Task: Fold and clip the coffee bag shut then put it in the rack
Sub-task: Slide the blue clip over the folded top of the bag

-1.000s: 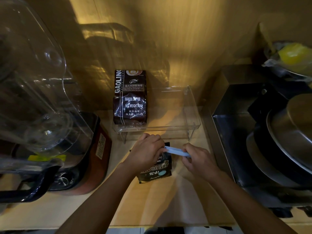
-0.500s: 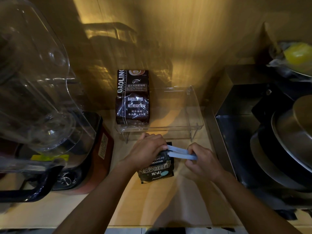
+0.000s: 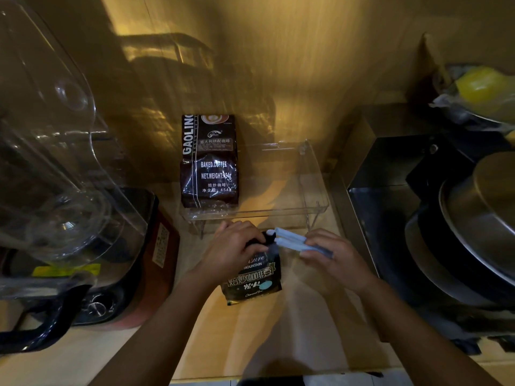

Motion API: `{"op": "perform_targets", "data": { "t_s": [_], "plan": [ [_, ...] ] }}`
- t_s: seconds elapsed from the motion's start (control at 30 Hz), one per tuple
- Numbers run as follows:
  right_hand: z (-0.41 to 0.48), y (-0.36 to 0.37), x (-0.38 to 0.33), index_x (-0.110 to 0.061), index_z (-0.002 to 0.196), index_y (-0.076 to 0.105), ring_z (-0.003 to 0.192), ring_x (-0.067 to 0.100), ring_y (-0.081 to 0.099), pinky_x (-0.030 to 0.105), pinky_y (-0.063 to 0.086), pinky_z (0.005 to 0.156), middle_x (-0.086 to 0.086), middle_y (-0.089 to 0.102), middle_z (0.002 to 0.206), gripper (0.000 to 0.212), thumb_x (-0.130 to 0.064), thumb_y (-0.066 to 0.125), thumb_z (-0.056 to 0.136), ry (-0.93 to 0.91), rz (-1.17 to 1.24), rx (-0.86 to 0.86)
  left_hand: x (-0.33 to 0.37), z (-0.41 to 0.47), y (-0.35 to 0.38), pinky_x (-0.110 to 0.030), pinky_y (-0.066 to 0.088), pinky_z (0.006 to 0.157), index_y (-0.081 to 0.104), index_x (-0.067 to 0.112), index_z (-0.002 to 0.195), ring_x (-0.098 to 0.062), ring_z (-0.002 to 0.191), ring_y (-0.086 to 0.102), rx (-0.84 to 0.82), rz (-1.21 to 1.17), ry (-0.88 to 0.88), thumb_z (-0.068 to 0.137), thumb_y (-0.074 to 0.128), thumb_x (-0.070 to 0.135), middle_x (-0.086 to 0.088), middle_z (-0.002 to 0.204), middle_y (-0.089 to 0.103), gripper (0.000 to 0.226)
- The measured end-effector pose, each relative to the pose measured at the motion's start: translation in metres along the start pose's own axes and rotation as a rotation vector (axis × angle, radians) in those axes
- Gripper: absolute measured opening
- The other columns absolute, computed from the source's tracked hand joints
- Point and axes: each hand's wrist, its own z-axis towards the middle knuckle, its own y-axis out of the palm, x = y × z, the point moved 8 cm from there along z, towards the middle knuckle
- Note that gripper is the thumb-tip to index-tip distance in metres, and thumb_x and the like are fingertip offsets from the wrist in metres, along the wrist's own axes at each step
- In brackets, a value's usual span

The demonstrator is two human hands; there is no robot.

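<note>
A small black coffee bag (image 3: 255,277) lies flat on the wooden counter in front of the rack. My left hand (image 3: 234,247) presses on its folded top edge. My right hand (image 3: 330,253) holds a pale blue sealing clip (image 3: 292,240) by its right end. The clip's two arms are spread apart, with their free tips at the bag's top right corner. Just behind stands the clear plastic rack (image 3: 315,190), with a large dark coffee bag (image 3: 209,162) upright in its left part.
A blender with a clear jug (image 3: 53,151) and red base (image 3: 156,260) fills the left side. A metal sink (image 3: 390,207) with stacked pans (image 3: 473,227) is on the right. A bagged yellow item (image 3: 482,87) sits at the far right.
The clip's two arms have spread apart at the bag's top corner. My right hand has shifted slightly to the right along the clip. My left hand stays on the fold.
</note>
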Motion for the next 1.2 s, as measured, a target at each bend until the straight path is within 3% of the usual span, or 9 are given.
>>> {"op": "perform_targets", "data": {
  "t_s": [0.13, 0.23, 0.37, 0.53, 0.7, 0.87, 1.07, 1.2],
  "plan": [
    [0.007, -0.009, -0.001, -0.008, 0.082, 0.067, 0.080, 0.018, 0.058, 0.011, 0.039, 0.072, 0.004, 0.061, 0.085, 0.007, -0.011, 0.071, 0.076, -0.043, -0.148, -0.007, -0.007, -0.002, 0.000, -0.038, 0.035, 0.083, 0.064, 0.016, 0.087, -0.023, 0.089, 0.057, -0.018, -0.025, -0.066, 0.086, 0.055, 0.008, -0.004, 0.091, 0.067, 0.012],
    [0.014, -0.012, -0.005, -0.009, 0.080, 0.066, 0.079, 0.021, 0.058, 0.025, 0.043, 0.070, 0.007, 0.064, 0.085, 0.008, -0.014, 0.071, 0.076, -0.085, -0.244, -0.011, -0.004, -0.003, 0.000, -0.037, 0.039, 0.078, 0.060, 0.016, 0.082, -0.025, 0.085, 0.057, -0.035, -0.039, -0.054, 0.084, 0.055, 0.006, -0.006, 0.086, 0.067, 0.011],
    [0.017, -0.008, -0.014, -0.010, 0.083, 0.067, 0.082, 0.020, 0.058, 0.030, 0.047, 0.070, 0.009, 0.065, 0.088, 0.009, -0.016, 0.071, 0.077, -0.133, -0.287, -0.045, -0.009, -0.007, -0.002, -0.031, 0.033, 0.067, 0.052, 0.018, 0.085, -0.020, 0.080, 0.051, 0.020, -0.094, -0.128, 0.084, 0.059, 0.011, 0.003, 0.080, 0.061, 0.010],
    [0.021, 0.002, -0.014, -0.011, 0.094, 0.069, 0.088, 0.023, 0.059, 0.040, 0.050, 0.075, 0.010, 0.067, 0.095, 0.018, -0.020, 0.069, 0.078, -0.082, -0.331, -0.091, -0.012, -0.007, -0.001, -0.033, 0.036, 0.068, 0.052, 0.021, 0.088, -0.021, 0.085, 0.049, 0.013, -0.073, -0.165, 0.085, 0.058, 0.018, 0.003, 0.084, 0.063, 0.007],
    [0.023, 0.001, -0.004, -0.021, 0.115, 0.053, 0.085, 0.017, 0.058, 0.035, 0.049, 0.075, -0.001, 0.063, 0.095, 0.042, -0.022, 0.070, 0.076, 0.051, -0.251, -0.080, -0.015, -0.011, -0.005, -0.035, 0.040, 0.075, 0.053, 0.024, 0.089, -0.020, 0.086, 0.052, 0.061, 0.015, -0.159, 0.087, 0.055, 0.028, 0.000, 0.088, 0.067, 0.005],
    [0.027, 0.001, -0.002, -0.013, 0.105, 0.063, 0.089, 0.013, 0.055, 0.029, 0.043, 0.079, 0.005, 0.066, 0.102, 0.032, -0.022, 0.071, 0.076, 0.069, -0.224, -0.079, -0.013, -0.020, -0.015, -0.029, 0.031, 0.075, 0.059, 0.020, 0.087, -0.018, 0.080, 0.058, 0.171, 0.090, -0.117, 0.089, 0.054, 0.027, 0.000, 0.084, 0.068, 0.009],
    [0.029, 0.002, -0.007, -0.010, 0.099, 0.065, 0.084, 0.016, 0.052, 0.028, 0.037, 0.074, 0.005, 0.064, 0.094, 0.027, -0.019, 0.072, 0.075, 0.041, -0.232, -0.061, -0.016, -0.037, -0.021, -0.041, 0.042, 0.076, 0.065, 0.010, 0.085, -0.026, 0.080, 0.061, 0.178, 0.078, -0.117, 0.086, 0.051, 0.021, -0.007, 0.080, 0.068, 0.018],
    [0.034, 0.002, -0.016, -0.009, 0.095, 0.066, 0.083, 0.013, 0.045, 0.026, 0.028, 0.074, 0.005, 0.064, 0.091, 0.024, -0.018, 0.073, 0.073, -0.017, -0.263, -0.039, -0.013, -0.036, -0.021, -0.040, 0.040, 0.073, 0.068, 0.005, 0.082, -0.029, 0.076, 0.059, 0.164, -0.012, -0.107, 0.083, 0.055, 0.013, -0.013, 0.076, 0.065, 0.015]
  ]
}}
